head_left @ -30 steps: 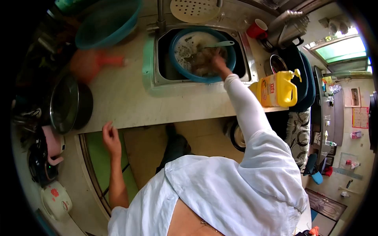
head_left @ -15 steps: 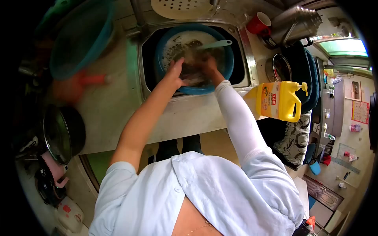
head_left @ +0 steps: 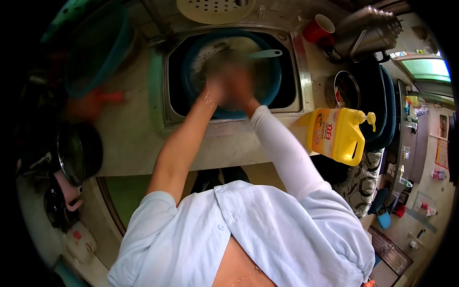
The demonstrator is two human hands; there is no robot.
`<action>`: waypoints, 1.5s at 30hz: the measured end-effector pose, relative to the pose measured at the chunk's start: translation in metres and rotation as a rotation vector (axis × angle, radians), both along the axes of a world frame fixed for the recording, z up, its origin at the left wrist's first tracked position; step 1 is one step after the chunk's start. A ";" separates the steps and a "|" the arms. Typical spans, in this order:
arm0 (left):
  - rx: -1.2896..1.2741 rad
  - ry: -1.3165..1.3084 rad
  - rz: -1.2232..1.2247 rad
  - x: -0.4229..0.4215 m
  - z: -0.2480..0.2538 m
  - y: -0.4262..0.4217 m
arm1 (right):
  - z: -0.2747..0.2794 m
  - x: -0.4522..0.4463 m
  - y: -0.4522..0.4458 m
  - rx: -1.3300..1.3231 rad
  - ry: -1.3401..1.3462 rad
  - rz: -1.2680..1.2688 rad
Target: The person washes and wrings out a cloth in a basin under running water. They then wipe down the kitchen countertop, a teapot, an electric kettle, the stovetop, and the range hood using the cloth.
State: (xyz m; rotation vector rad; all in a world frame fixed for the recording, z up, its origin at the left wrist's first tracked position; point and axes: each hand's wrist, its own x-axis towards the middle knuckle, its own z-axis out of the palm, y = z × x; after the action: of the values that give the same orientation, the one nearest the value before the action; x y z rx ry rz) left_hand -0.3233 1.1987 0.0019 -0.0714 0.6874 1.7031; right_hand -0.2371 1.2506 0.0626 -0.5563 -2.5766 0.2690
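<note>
A blue basin [head_left: 274, 82] of cloudy, sudsy water [head_left: 248, 44] sits in the metal sink [head_left: 304, 91]. Close together over the middle of the basin are my left hand [head_left: 218, 87] and my right hand [head_left: 240, 86]. Motion smears both, so their fingers and anything between them cannot be made out. Wet suds show on my left wrist. A pale blue-green handle [head_left: 266, 54] slants over the basin's right rim, just beyond my right hand; its other end is hidden in the basin.
Right of the sink stand a yellow detergent jug [head_left: 337, 135] with a pump, a metal pot [head_left: 347, 91], a red mug [head_left: 319, 29] and a steel thermos [head_left: 367, 31]. To the left are another blue basin [head_left: 98, 71], a red object [head_left: 111, 97] and a dark lidded pan [head_left: 79, 153].
My hands, apart in the basin before, have come together near its middle and now blur. My right hand moved left. The view has shifted slightly.
</note>
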 end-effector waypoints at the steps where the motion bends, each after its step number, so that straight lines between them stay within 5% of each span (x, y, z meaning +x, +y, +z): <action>1: -0.061 0.031 0.013 0.001 0.002 -0.001 | 0.003 0.009 0.008 0.041 -0.037 0.021; 3: -0.115 0.218 0.045 -0.007 0.006 -0.005 | 0.000 0.018 0.024 0.082 -0.073 0.050; 5: -0.262 0.544 0.097 -0.017 0.004 -0.010 | -0.028 0.020 0.040 0.168 -0.274 -0.389; 6: -0.520 0.060 0.202 -0.015 0.037 -0.012 | -0.053 0.016 0.047 0.168 -0.273 -0.384; 7: -0.538 0.127 0.213 -0.023 0.014 -0.016 | -0.083 0.011 0.055 0.042 -0.319 -0.369; 9: -0.500 -0.008 0.170 -0.007 0.046 -0.015 | -0.095 0.007 0.055 -0.085 -0.363 -0.353; 15: -0.236 -0.286 0.060 -0.014 0.008 -0.008 | 0.001 -0.010 -0.012 0.127 0.004 0.095; 17: 0.072 -0.283 0.031 -0.022 -0.031 -0.007 | 0.064 -0.003 -0.030 -0.826 0.173 0.056; 18: 0.227 -0.279 0.017 -0.026 -0.047 -0.006 | 0.063 -0.005 -0.033 -0.825 0.175 0.051; 20: 0.532 -0.266 -0.006 -0.031 -0.063 -0.007 | 0.056 -0.011 -0.043 -0.741 0.366 0.069; 21: 0.530 -0.265 -0.006 -0.028 -0.059 -0.008 | 0.003 -0.016 -0.025 -0.754 0.590 0.122; 22: 0.331 -0.178 -0.001 -0.021 -0.047 -0.007 | 0.002 -0.014 -0.020 -0.757 0.593 0.123; 25: -0.264 0.083 0.023 -0.008 -0.002 -0.007 | 0.008 0.001 0.000 -0.068 -0.036 0.095; 28: -0.573 0.099 0.116 -0.015 0.027 -0.019 | 0.006 0.016 0.021 0.001 -0.210 0.038; 33: -0.618 0.081 0.025 -0.010 0.074 -0.022 | -0.116 -0.017 0.041 0.377 0.217 -0.061; 35: -0.434 0.007 0.004 -0.005 0.066 -0.017 | -0.117 -0.021 0.041 0.478 0.325 -0.097; 38: -0.254 -0.212 -0.001 -0.033 -0.015 -0.008 | -0.048 -0.023 0.009 -0.354 0.103 -0.107; 40: -0.224 -0.187 -0.002 -0.033 0.009 -0.016 | -0.002 -0.022 -0.011 -0.905 -0.056 -0.105; 42: -0.199 -0.173 -0.003 -0.031 0.012 -0.019 | 0.027 -0.015 -0.026 -0.808 0.086 -0.059; 43: 0.163 0.074 -0.098 -0.032 0.007 -0.018 | 0.032 -0.014 -0.030 -0.708 0.228 -0.004; 45: 0.508 0.105 -0.215 -0.033 0.000 -0.010 | 0.030 -0.015 -0.033 -0.590 0.270 0.029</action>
State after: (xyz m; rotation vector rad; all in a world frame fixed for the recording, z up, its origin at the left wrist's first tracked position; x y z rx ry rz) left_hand -0.3568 1.1882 0.0017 0.4362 0.3078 1.6328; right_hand -0.2521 1.2181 0.0922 -0.6309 -2.2241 1.0569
